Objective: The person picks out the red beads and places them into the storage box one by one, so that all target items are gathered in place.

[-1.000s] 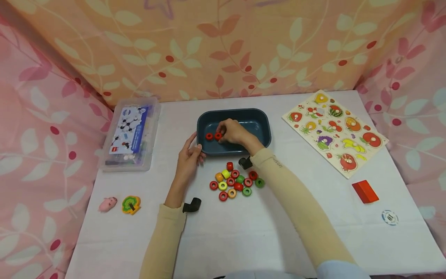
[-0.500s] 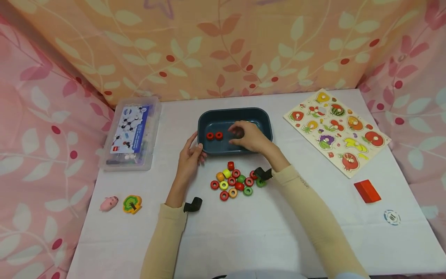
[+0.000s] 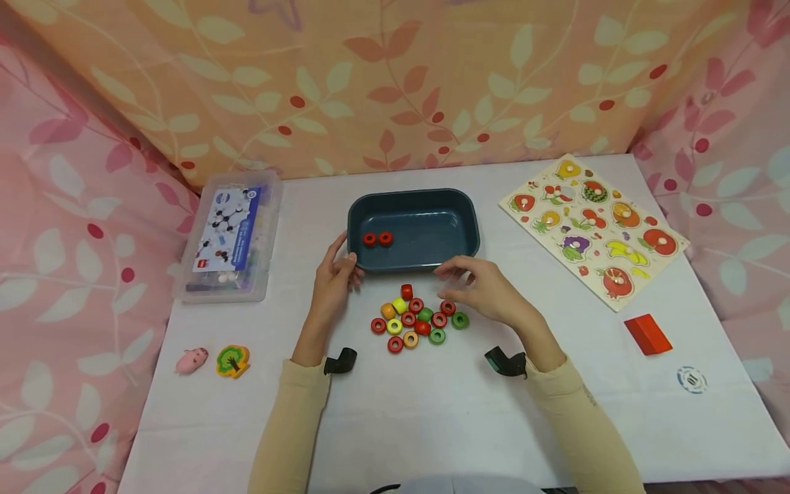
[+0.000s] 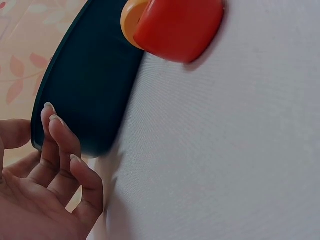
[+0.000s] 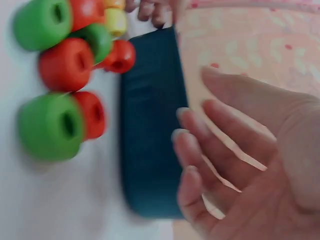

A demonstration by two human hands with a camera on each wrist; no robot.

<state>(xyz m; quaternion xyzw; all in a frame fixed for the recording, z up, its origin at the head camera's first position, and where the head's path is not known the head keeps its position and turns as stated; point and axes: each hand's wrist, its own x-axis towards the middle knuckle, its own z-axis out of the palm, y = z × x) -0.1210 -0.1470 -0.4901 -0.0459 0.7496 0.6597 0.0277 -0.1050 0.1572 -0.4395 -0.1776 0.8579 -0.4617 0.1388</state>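
Note:
The dark teal tray stands at the back centre of the table. Inside it, at the left, two red ring-shaped beads sit side by side. My left hand rests at the tray's near left corner, its thumb at the rim and the other fingers loosely bent in the left wrist view. My right hand hovers beside the tray's near right corner with nothing in its spread fingers. Just left of it lies a loose cluster of red, green, yellow and orange beads, with a green bead at its right end.
A clear plastic case lies at the back left, a fruit puzzle board at the back right. Near the left edge are a pink pig and a tree piece. A red block and a round chip lie at the right.
My right hand has let go of the second red bead beside the first in the tray, then drawn back rightward and out over the near rim. The left hand has stayed at the tray's corner.

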